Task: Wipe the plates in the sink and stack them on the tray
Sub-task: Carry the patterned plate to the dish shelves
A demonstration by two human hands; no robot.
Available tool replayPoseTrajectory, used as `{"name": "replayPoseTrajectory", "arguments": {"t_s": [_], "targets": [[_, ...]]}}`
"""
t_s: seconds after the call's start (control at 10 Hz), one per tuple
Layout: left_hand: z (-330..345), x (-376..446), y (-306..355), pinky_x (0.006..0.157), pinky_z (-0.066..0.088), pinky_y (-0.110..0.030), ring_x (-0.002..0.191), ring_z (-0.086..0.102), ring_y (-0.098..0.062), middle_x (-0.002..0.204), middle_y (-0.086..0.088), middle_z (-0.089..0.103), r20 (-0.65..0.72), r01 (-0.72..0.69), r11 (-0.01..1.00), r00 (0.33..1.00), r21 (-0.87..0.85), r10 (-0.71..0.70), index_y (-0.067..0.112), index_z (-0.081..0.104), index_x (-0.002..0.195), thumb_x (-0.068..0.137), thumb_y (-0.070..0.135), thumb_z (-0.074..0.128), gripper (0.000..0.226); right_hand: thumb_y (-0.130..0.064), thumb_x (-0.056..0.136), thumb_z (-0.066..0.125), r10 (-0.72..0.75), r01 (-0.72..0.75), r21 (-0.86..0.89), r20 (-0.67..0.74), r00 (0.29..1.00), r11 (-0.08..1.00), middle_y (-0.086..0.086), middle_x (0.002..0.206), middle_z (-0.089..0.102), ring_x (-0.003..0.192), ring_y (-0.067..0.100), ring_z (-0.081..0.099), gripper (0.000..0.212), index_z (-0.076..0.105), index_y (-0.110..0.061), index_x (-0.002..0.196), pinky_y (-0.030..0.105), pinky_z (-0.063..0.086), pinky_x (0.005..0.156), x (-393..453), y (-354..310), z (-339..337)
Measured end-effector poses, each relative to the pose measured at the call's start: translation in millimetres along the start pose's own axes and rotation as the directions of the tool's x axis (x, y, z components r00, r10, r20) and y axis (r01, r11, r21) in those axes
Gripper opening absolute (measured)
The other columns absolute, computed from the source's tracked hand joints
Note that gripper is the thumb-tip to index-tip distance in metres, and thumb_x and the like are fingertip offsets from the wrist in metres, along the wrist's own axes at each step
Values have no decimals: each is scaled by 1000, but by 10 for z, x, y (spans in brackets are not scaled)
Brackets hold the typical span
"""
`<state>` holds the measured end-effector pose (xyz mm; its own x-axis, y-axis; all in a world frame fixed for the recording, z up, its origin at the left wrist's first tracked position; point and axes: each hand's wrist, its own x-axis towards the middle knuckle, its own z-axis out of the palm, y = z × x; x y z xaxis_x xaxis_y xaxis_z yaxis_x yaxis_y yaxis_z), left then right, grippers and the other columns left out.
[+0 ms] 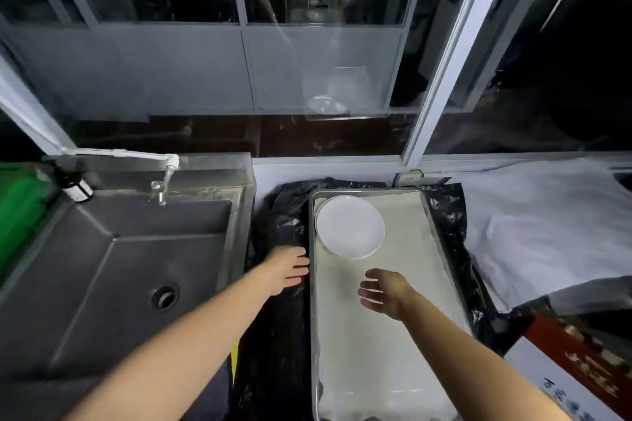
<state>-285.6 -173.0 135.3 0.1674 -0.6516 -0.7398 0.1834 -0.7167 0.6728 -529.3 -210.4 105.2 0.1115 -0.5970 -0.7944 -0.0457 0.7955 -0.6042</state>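
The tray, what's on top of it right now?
On the tray, a pale liner with a white plate at its far left corner. The right hand hovers above, open. What lies under the liner is covered.

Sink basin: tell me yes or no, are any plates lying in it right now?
No, the sink basin shows only its bare metal floor and drain, while the one visible white plate rests on the tray.
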Motion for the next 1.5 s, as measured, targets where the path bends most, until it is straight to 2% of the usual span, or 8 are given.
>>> {"name": "replayPoseTrajectory", "arguments": {"t_s": [0.2, 0.4, 0.6, 0.7, 0.8, 0.9, 1.2, 1.5], "targets": [[281, 452, 518, 105, 47, -40, 120, 60, -27, 131, -10, 63, -58, -53, 998, 997, 22, 54, 10, 56, 138, 106, 25, 52, 36, -15, 97, 58, -12, 13, 60, -11, 1000, 998, 19, 99, 58, 86, 36, 62, 20, 59, -1, 113, 45, 59, 75, 490, -522, -225], [529, 1053, 922, 59, 32, -24, 67, 45, -13, 81, -1, 51, -63, -128, 984, 989, 127, 137, 23, 53, 78, 102, 14, 52, 25, -17, 97, 60, 36, -22, 124, -109, 993, 992, 15, 103, 54, 92, 33, 60, 29, 55, -2, 122, 49, 57, 84, 957, -772, -260], [769, 1868, 1131, 63, 36, -25, 77, 47, -18, 71, 2, 52, -64, -254, 869, 949, 425, 308, 23, 56, 74, 103, 16, 47, 32, -22, 97, 60, 70, -41, 165, -171, 983, 985, 13, 118, 57, 98, 32, 61, 30, 57, -5, 122, 44, 56, 78, 1413, -788, -225], [803, 2164, 1157, 62, 36, -28, 80, 50, -21, 89, -23, 62, -50, -223, 818, 955, 530, 293, 17, 51, 66, 103, 11, 41, 39, -20, 97, 59, 65, -37, 146, -187, 980, 989, 12, 107, 65, 97, 31, 64, 21, 61, -6, 111, 41, 56, 82, 1576, -770, -196], [827, 2360, 1196, 100, 48, -35, 124, 58, -35, 139, -22, 59, -81, -150, 772, 964, 618, 252, 1, 67, 122, 106, 14, 39, 35, -17, 95, 56, 66, -44, 87, -258, 964, 995, 11, 92, 65, 82, 27, 63, 18, 64, -4, 104, 37, 58, 74, 1707, -764, -188], [841, 2460, 1211, 103, 44, -37, 129, 55, -36, 139, -21, 59, -77, -79, 659, 976, 748, 204, -1, 59, 135, 107, 17, 38, 40, -17, 96, 59, 82, -57, 109, -248, 965, 992, 10, 91, 65, 76, 25, 62, 13, 64, -6, 98, 35, 59, 70, 1723, -755, -160], [1074, 2427, 970, 92, 50, -29, 124, 59, -34, 136, -17, 62, -60, -44, 675, 990, 736, 129, 1, 60, 134, 105, 19, 41, 39, -13, 100, 48, 158, -101, 184, -330, 931, 978, 18, 112, 65, 101, 37, 64, 28, 58, -3, 125, 47, 59, 82, 1631, -496, -426], [1387, 1878, 606, 96, 41, -33, 127, 52, -32, 140, -15, 53, -68, 36, 917, 998, 396, -9, 6, 48, 145, 109, 34, 39, 47, -27, 99, 58, 139, -76, 193, -340, 930, 978, 15, 107, 65, 95, 35, 63, 28, 59, -6, 117, 44, 59, 75, 1200, -420, -752]]}}
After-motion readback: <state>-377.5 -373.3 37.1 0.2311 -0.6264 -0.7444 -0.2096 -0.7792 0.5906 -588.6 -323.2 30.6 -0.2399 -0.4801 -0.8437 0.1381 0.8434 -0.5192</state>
